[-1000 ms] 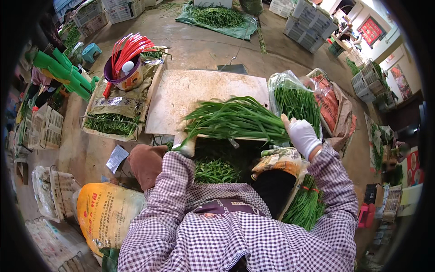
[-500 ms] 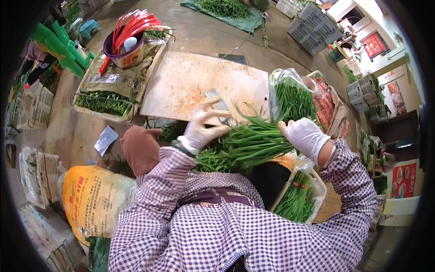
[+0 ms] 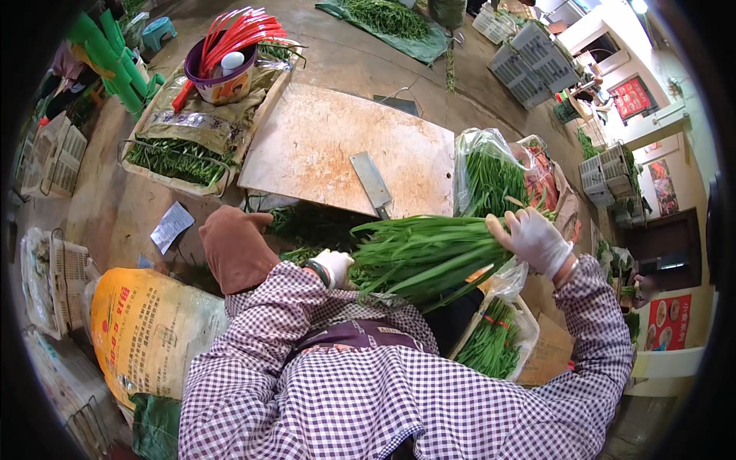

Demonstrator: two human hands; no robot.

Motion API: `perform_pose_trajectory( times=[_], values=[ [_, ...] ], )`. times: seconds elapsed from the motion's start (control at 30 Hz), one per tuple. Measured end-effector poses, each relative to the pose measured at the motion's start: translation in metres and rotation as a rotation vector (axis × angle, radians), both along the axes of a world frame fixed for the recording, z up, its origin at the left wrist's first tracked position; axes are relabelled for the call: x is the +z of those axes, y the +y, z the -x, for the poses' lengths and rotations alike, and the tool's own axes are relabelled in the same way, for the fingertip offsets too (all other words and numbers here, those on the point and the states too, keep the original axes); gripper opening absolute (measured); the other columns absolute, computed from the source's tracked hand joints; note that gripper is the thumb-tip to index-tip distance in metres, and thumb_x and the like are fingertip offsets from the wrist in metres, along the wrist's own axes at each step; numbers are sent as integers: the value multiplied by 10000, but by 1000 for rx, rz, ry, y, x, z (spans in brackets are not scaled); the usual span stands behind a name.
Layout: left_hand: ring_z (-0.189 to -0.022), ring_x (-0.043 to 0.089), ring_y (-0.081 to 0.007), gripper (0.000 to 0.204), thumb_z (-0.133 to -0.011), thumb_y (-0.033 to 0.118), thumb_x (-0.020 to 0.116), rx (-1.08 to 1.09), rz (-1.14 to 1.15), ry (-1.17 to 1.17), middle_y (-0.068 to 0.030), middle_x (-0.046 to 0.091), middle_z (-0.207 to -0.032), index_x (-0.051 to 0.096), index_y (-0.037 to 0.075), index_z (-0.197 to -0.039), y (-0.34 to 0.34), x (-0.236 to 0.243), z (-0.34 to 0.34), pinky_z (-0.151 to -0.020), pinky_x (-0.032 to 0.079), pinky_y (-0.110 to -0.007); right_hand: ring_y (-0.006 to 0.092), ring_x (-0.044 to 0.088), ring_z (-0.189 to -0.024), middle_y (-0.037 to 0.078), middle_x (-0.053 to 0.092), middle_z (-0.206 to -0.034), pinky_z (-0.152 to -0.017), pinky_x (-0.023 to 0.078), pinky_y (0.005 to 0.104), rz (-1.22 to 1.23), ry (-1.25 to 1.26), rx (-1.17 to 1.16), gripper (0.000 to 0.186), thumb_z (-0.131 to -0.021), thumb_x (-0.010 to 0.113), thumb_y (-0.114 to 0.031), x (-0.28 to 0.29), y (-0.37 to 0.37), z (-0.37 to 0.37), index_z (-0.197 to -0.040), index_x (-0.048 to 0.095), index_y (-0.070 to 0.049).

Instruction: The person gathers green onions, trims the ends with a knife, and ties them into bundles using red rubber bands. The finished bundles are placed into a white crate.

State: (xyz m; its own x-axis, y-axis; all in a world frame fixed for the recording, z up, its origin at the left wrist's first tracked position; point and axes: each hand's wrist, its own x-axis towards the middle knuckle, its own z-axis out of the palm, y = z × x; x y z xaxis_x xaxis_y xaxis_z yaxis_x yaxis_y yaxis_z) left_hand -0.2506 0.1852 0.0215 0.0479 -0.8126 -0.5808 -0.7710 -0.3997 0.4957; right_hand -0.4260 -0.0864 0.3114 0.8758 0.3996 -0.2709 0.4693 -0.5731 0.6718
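In my gloved right hand, closed round its stem end, is a bunch of garlic chives. Long green leaves spread leftward from that hand over my lap. My gloved left hand is curled near the leaf tips; what its fingers hold, if anything, is hidden. Beyond the chives, a cleaver lies on a worn white board, its handle at the near edge. More loose greens lie in shadow under that edge.
Right of the board stands a clear plastic bag of chives. A crate at my right holds a tied bundle. To the left are a crate of greens with a purple bucket on it, and a yellow sack.
My left hand has drawn back toward me from above the board's near edge and curled, uncovering the cleaver. My right hand has shifted slightly right with the chives, whose leaves now stretch leftward.
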Motion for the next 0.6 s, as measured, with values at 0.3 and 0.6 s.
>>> perform_pose_trajectory(
  times=[0.3,0.6],
  values=[
    [-990,640,-262,394,-751,383,697,186,-147,-177,-89,685,-1012,678,131,-1053,20,31,-43,-825,498,-386,219,520,-662,79,512,-776,-597,426,335,21,198,-288,460,-826,516,-96,6,-19,5,-1278,436,-92],
    [-1069,580,-312,402,-788,248,686,650,388,26,-145,614,-1147,624,99,-1156,17,70,-50,-917,460,-373,302,617,-662,121,560,-721,-555,484,395,-283,161,-517,378,-788,538,-42,9,-20,13,-1163,510,-84]
  ],
)
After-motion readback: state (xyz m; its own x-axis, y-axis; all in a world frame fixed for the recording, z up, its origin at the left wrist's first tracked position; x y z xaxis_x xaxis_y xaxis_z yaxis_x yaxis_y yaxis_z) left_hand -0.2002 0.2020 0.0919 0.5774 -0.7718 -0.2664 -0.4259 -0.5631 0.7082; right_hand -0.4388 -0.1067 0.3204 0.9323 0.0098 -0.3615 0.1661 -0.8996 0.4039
